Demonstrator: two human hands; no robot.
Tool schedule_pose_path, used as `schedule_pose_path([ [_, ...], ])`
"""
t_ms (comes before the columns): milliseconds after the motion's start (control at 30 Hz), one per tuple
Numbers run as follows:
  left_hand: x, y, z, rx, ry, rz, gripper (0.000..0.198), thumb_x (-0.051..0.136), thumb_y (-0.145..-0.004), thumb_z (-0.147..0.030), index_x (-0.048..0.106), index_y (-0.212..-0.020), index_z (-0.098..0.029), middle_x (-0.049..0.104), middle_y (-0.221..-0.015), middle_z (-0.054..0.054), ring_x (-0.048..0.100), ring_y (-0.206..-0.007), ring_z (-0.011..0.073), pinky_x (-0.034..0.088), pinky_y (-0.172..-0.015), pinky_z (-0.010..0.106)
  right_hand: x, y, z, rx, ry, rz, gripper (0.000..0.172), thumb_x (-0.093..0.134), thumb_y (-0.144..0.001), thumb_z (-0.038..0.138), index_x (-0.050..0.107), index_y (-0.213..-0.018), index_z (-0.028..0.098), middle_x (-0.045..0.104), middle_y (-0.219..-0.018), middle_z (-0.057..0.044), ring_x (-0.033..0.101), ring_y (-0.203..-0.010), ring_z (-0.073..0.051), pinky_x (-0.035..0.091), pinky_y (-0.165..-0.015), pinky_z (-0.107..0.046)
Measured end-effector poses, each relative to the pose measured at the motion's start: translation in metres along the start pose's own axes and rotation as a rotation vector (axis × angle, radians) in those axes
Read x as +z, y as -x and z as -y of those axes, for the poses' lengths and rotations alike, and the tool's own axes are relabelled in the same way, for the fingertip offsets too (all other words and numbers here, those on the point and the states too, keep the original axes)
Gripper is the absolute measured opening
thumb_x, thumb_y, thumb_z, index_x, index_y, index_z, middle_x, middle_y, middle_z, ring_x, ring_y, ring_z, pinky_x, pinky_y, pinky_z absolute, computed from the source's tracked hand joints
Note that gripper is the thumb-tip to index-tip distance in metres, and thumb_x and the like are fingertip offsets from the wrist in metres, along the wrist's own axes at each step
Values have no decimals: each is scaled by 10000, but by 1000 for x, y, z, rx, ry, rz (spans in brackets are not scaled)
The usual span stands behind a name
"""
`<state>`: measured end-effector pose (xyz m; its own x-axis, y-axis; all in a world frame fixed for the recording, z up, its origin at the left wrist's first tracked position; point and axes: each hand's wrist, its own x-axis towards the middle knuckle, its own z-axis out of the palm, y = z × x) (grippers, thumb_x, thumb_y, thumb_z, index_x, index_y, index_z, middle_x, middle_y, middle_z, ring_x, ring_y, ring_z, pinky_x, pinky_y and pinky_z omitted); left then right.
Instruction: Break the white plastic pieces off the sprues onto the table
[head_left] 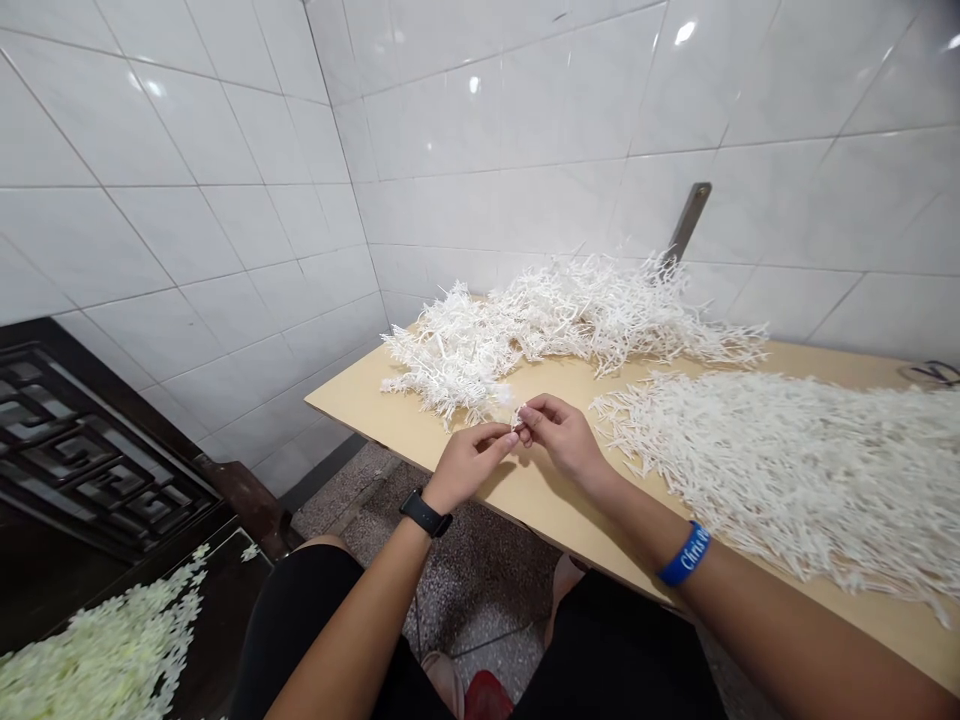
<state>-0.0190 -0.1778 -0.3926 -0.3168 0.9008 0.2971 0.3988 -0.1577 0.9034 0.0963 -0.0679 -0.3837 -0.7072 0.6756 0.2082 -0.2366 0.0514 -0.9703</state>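
Observation:
Both hands meet above the near edge of the light wooden table. A small white sprig [517, 418] is pinched between their fingertips; its exact shape is mostly covered by the fingers. My left hand [469, 460], with a black watch on the wrist, is closed on the sprig from the left. From the right, my right hand [564, 437], with a blue wristband farther up the arm, grips it between thumb and fingers. Just beyond the hands lies a heap of white branching sprigs [555, 320]. A wide spread of thin white stems [810, 470] covers the right side.
The wooden table [352, 400] stands against a tiled wall [525, 120]. A grey metal bar [688, 222] leans up behind the sprig heap. At lower left, pale green-white blossoms [105, 650] lie on a dark carved chair [90, 450]. A dark cord [934, 373] lies far right.

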Motion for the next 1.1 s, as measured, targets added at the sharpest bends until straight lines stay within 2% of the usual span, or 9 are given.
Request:
schedule_pose_path([
  [67,0,-2,-2,56,-28,74,352,529,-874,-475,718,-1000,-205,688,-1089,93,609,-1023,250,454,-898,345,-1,-1,-1,83,-201,4,332,802,-631,445,600,-720,197,639,-635,7,583,-575,-125,510,-602,-277],
  [133,-1,-3,-1,80,-37,120,420,485,-881,-533,711,-1012,-205,674,-1096,111,591,-1043,266,443,-923,376,1,0,-1,156,-325,24,341,843,-594,405,611,-725,193,666,-670,3,600,-582,-111,520,-597,-248],
  [267,-5,-2,4,14,153,158,561,409,-847,-669,713,-1001,-223,670,-1110,126,572,-1117,275,430,-980,401,7,5,0,257,-373,122,311,854,-604,362,640,-728,173,685,-692,-6,627,-592,-94,534,-595,-207],
  [367,-10,-1,6,-78,411,93,583,361,-861,-680,680,-1125,-270,644,-1222,103,525,-1222,257,398,-1042,415,11,8,0,284,-330,210,269,822,-666,345,651,-749,154,702,-708,-22,642,-594,-88,538,-596,-194],
  [433,-12,0,5,-133,470,25,548,393,-869,-655,674,-1156,-282,643,-1243,83,526,-1231,251,384,-1064,415,12,9,-3,283,-296,258,260,804,-693,344,646,-753,147,707,-707,-28,649,-589,-91,541,-589,-200],
  [567,-12,-1,5,-174,334,5,487,470,-860,-609,705,-1113,-266,682,-1187,50,562,-1197,239,353,-1101,398,13,9,-9,298,-214,317,295,800,-690,370,630,-765,141,708,-680,-36,665,-565,-121,555,-567,-244],
  [767,-8,-1,8,-127,298,-30,463,460,-890,-554,692,-1138,-239,650,-1245,63,582,-1181,233,410,-1062,389,15,10,-9,287,-38,366,319,787,-700,352,626,-860,128,699,-698,-51,677,-607,-157,564,-618,-304],
  [967,-7,-1,5,-126,264,-20,480,492,-862,-574,684,-1158,-249,630,-1276,64,583,-1177,246,460,-1010,380,18,11,-12,135,214,348,329,762,-696,341,667,-940,142,683,-849,-58,634,-709,-170,534,-611,-294],
  [1100,-9,0,0,-82,216,-1,457,465,-882,-558,677,-1172,-275,634,-1270,49,586,-1176,242,457,-1003,369,19,10,-16,72,394,305,260,736,-700,319,666,-876,141,656,-777,-34,583,-666,-160,479,-566,-270],
])
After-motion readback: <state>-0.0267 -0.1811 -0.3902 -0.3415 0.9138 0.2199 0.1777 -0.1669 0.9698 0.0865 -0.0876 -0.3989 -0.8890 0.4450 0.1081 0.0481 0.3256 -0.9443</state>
